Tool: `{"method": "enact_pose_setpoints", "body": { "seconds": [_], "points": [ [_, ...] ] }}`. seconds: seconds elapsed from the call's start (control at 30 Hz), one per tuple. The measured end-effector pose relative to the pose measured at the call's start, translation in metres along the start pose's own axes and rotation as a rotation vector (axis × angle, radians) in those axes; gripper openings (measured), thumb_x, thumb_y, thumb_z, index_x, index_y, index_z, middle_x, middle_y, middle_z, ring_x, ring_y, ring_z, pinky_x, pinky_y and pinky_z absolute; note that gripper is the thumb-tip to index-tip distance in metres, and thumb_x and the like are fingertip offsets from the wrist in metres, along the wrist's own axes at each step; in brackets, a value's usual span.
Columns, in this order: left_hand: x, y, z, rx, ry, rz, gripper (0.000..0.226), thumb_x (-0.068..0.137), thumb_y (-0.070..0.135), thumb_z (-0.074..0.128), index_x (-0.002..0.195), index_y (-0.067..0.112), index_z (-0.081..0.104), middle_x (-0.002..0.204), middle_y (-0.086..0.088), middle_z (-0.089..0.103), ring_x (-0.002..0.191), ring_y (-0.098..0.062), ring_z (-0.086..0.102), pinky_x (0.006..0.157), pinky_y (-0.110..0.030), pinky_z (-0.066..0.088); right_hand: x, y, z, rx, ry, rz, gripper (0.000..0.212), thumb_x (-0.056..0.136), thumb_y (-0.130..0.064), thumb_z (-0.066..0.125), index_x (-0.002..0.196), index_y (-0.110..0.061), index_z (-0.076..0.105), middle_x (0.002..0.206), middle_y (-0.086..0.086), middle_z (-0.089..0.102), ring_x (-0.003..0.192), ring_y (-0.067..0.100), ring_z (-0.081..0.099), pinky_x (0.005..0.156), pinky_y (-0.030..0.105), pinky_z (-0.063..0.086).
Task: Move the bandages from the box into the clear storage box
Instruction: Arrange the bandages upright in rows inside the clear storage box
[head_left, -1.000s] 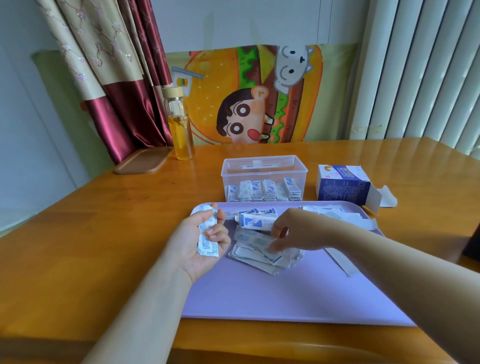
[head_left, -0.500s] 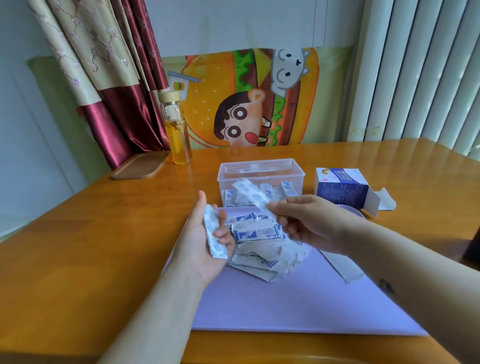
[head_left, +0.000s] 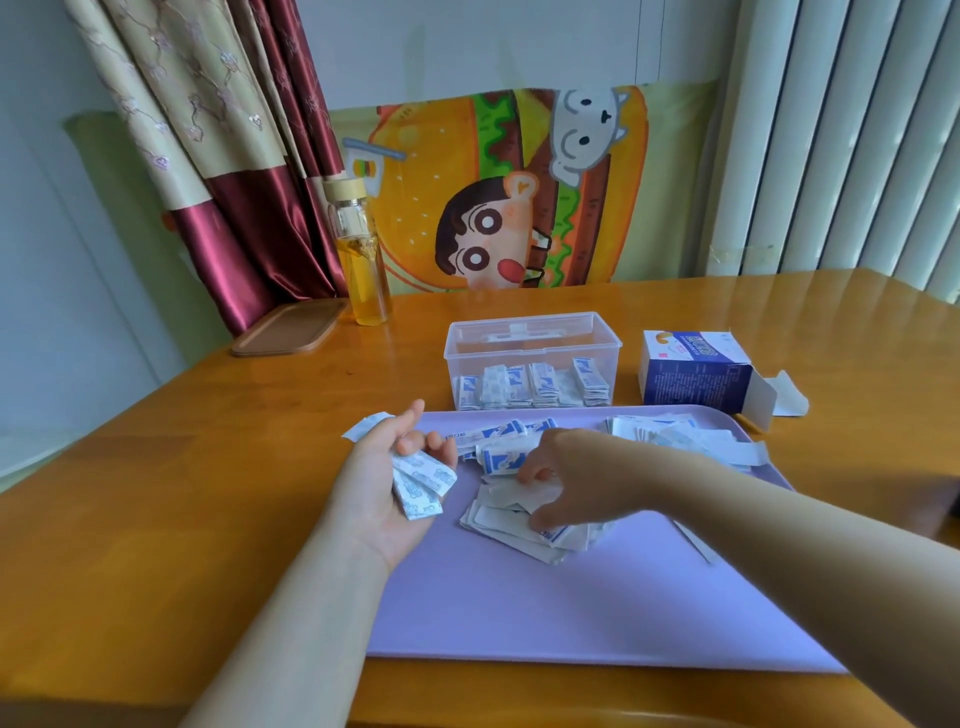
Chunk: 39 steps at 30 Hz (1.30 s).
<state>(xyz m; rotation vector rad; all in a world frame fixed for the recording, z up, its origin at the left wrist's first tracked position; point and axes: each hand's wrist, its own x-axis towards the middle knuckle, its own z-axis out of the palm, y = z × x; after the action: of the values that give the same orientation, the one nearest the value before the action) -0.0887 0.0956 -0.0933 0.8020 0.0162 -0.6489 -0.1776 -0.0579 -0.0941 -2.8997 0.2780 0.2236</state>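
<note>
head view: grips a short stack of bandages (head_left: 422, 486) in the upturned left hand (head_left: 375, 501), long axis slanting across the palm. reaches with the right hand (head_left: 576, 475) onto the loose pile (head_left: 511, 525) on the purple mat (head_left: 571, 613), fingertips bent over a wrapper; cannot tell if pinched yet. just right of the left palm, so a short pass across. then straight ahead, past the mat's far edge, to the clear storage box (head_left: 532, 338), left of the cardboard box (head_left: 696, 371).

A lilac tray (head_left: 571, 613) lies on the wooden desk (head_left: 208, 467). At its eleven o'clock a glass bottle (head_left: 363, 260) of yellow liquid stands upright, with a flat brown board (head_left: 288, 330) just beside it at eight o'clock. Behind hang a red-and-cream curtain (head_left: 234, 156), a cartoon burger cloth (head_left: 493, 197) and white blinds (head_left: 857, 130).
</note>
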Motion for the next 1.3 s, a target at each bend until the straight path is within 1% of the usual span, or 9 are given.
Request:
{"method": "enact_pose_setpoints", "body": {
  "seconds": [0.27,0.4,0.5,0.63,0.77,0.9,1.0,1.13,1.3],
  "points": [
    [0.004,-0.002,-0.006,-0.051,-0.054,-0.093,0.031,0.094,0.013,0.051,0.123,0.008,0.055,0.054,0.005,0.042,0.043,-0.005,0.036,0.048,-0.014,0.039,-0.006,0.000,-0.006,0.016,0.049,0.005,0.033,0.078,-0.026,0.063,0.110,-0.023,0.067,0.107,-0.007,0.065,0.097,0.015,0.059,0.087,0.033,0.052],
    [0.006,-0.004,-0.008,-0.046,-0.067,-0.124,0.022,0.093,0.014,0.051,0.115,0.011,0.052,0.056,0.005,0.044,0.041,-0.005,0.031,0.044,-0.013,0.033,-0.009,0.006,-0.011,0.008,0.209,-0.013,0.020,0.077,-0.002,0.049,0.070,-0.012,0.065,0.068,0.005,0.055,0.062,0.026,0.042,0.055,0.027,0.041],
    [0.007,-0.005,-0.010,-0.037,-0.065,-0.128,0.023,0.093,0.015,0.051,0.115,0.011,0.053,0.058,0.005,0.045,0.043,-0.005,0.030,0.046,-0.013,0.032,-0.013,0.014,-0.019,0.068,0.307,0.012,0.028,0.079,-0.003,0.051,0.057,-0.020,0.054,0.059,0.000,0.053,0.055,0.018,0.040,0.052,0.023,0.037],
    [0.008,-0.005,-0.008,-0.011,-0.055,-0.123,0.022,0.091,0.015,0.052,0.114,0.013,0.050,0.060,0.004,0.046,0.040,-0.005,0.031,0.045,-0.014,0.033,-0.017,0.024,-0.027,0.420,0.346,0.087,0.011,0.081,-0.005,0.060,0.080,-0.005,0.070,0.076,0.012,0.069,0.063,0.015,0.054,0.062,0.030,0.050],
    [0.005,-0.012,-0.004,0.001,-0.090,-0.119,0.026,0.087,0.027,0.059,0.109,0.015,0.053,0.063,0.005,0.047,0.039,-0.005,0.031,0.043,-0.015,0.032,-0.019,0.019,-0.026,1.126,0.184,0.174,0.015,0.084,0.001,0.062,0.069,-0.003,0.059,0.071,0.013,0.054,0.064,0.017,0.050,0.061,0.026,0.051],
    [-0.013,-0.021,0.013,0.167,-0.342,-0.132,0.033,0.088,0.044,0.051,0.094,0.016,0.069,0.074,0.001,0.065,0.049,-0.008,0.057,0.050,-0.019,0.048,-0.017,0.004,-0.014,1.389,0.075,0.204,0.026,0.083,0.002,0.062,0.061,-0.011,0.056,0.064,0.006,0.051,0.052,0.012,0.048,0.051,0.020,0.041],
    [-0.015,-0.028,0.021,0.259,-0.249,-0.086,0.024,0.094,0.031,0.049,0.095,0.020,0.071,0.087,-0.006,0.073,0.065,-0.015,0.069,0.053,-0.024,0.055,-0.018,-0.003,-0.010,1.428,0.030,0.179,0.028,0.083,-0.003,0.064,0.057,-0.014,0.064,0.057,0.002,0.055,0.050,0.011,0.049,0.050,0.020,0.042],
    [-0.005,-0.021,0.015,0.180,-0.078,-0.044,0.017,0.097,0.026,0.048,0.097,0.024,0.065,0.084,0.001,0.061,0.055,-0.006,0.052,0.040,-0.012,0.039,-0.018,0.009,-0.019,1.398,0.191,0.243,0.009,0.088,-0.011,0.062,0.085,-0.006,0.067,0.070,0.004,0.064,0.053,0.013,0.049,0.054,0.023,0.039],
    [0.001,-0.004,0.002,0.060,0.018,-0.019,0.018,0.098,0.018,0.046,0.091,0.019,0.063,0.059,0.011,0.060,0.054,-0.002,0.057,0.046,-0.014,0.040,-0.017,0.049,-0.025,0.713,0.259,0.393,0.012,0.083,-0.019,0.068,0.077,-0.009,0.065,0.079,0.007,0.067,0.064,0.014,0.055,0.060,0.024,0.044]
  ]
}}
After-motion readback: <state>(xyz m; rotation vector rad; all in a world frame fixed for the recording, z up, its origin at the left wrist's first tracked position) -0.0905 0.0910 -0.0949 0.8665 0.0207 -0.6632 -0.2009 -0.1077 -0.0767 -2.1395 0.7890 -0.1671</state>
